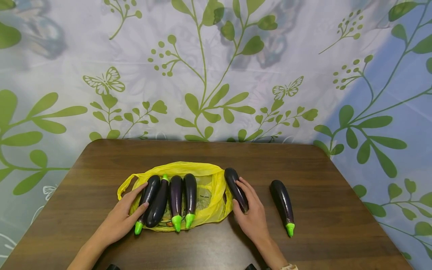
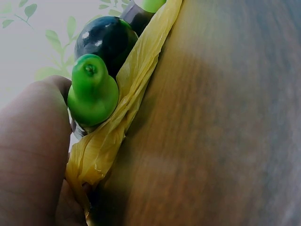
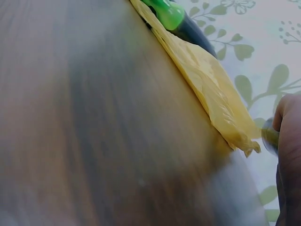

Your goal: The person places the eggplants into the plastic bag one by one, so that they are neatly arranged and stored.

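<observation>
Several dark purple eggplants with bright green stems lie side by side on a yellow plastic bag point(image 1: 202, 170). My left hand point(image 1: 119, 217) grips the leftmost eggplant point(image 1: 153, 185), thumb and fingers on either side; its green stem end point(image 2: 94, 99) is close up in the left wrist view. Against it lies a second eggplant point(image 1: 158, 206), its stem pointing away. At the bag's right edge, my right hand point(image 1: 253, 217) holds another eggplant point(image 1: 233, 180), whose near end is hidden by the hand. In the right wrist view, only a sliver of that eggplant point(image 3: 269, 137) shows beside the hand.
One separate eggplant point(image 1: 282, 198) lies on the brown wooden table point(image 1: 320, 180), right of my right hand. Behind the table hangs a pale cloth point(image 1: 135, 56) printed with green leaves. Dark objects point(image 1: 113, 267) peek in at the bottom edge.
</observation>
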Demonstrator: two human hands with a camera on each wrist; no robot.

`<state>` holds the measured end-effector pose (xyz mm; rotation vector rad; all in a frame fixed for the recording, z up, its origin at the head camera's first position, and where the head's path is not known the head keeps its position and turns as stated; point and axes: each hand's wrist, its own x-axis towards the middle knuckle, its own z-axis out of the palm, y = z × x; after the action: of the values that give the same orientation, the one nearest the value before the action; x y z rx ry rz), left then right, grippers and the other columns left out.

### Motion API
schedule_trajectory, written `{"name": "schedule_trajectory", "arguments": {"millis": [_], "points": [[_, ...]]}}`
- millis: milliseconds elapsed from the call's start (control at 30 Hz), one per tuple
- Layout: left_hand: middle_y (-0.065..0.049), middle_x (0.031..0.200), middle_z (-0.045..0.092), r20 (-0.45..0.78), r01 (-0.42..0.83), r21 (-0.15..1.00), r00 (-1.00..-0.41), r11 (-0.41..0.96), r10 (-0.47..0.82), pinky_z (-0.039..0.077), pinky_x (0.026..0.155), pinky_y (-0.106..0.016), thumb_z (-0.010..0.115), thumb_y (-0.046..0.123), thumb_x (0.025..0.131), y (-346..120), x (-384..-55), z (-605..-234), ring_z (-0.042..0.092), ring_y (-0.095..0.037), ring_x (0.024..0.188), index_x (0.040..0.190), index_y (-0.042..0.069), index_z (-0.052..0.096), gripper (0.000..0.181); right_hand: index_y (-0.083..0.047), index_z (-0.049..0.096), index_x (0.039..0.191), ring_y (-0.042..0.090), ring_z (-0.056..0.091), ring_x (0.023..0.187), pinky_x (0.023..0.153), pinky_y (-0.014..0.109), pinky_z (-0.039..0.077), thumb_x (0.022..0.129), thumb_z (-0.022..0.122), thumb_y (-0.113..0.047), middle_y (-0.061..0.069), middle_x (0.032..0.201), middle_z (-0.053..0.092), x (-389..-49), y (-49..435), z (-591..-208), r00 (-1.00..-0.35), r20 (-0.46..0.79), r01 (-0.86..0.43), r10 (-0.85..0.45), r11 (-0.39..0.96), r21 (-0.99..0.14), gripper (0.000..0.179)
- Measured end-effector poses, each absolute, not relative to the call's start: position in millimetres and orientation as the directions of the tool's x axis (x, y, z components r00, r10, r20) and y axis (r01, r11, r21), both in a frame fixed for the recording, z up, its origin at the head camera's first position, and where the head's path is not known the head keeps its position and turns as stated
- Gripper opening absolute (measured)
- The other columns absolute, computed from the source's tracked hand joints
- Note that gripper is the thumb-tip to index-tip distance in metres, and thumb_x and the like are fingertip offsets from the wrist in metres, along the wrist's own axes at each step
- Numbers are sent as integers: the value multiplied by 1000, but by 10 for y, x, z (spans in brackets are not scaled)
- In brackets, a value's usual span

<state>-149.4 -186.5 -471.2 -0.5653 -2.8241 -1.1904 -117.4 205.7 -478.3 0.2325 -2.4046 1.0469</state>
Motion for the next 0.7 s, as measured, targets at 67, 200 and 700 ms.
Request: {"name": "schedule_trajectory", "arguments": {"millis": [67,200,700], "points": [[-25,156,43,164,340,688,-933,641,319,39,104,-69,57,34,107,-1864,-1492,-4709,42,-49,140,161,16,36,61,-17,57,147,24,55,137,108,26,47,90,75,-3,0,157,49,-1175,2036,-4781,-858,513,-353,38,681,-642,61],[-24,156,43,164,341,688,-933,641,320,39,104,-69,57,34,107,-1864,-1490,-4702,42,-48,141,161,16,36,61,-15,57,146,25,56,137,104,49,52,89,75,-1,1,156,50,-1177,1986,-4771,-863,505,-357,33,667,-654,61],[-24,157,42,169,345,690,-932,636,321,38,105,-70,57,34,107,-1868,-1489,-4718,42,-49,141,161,16,36,61,-20,57,146,23,56,136,100,49,55,90,75,-1,4,155,52,-1190,1782,-4802,-854,520,-420,-31,629,-654,61]]}}
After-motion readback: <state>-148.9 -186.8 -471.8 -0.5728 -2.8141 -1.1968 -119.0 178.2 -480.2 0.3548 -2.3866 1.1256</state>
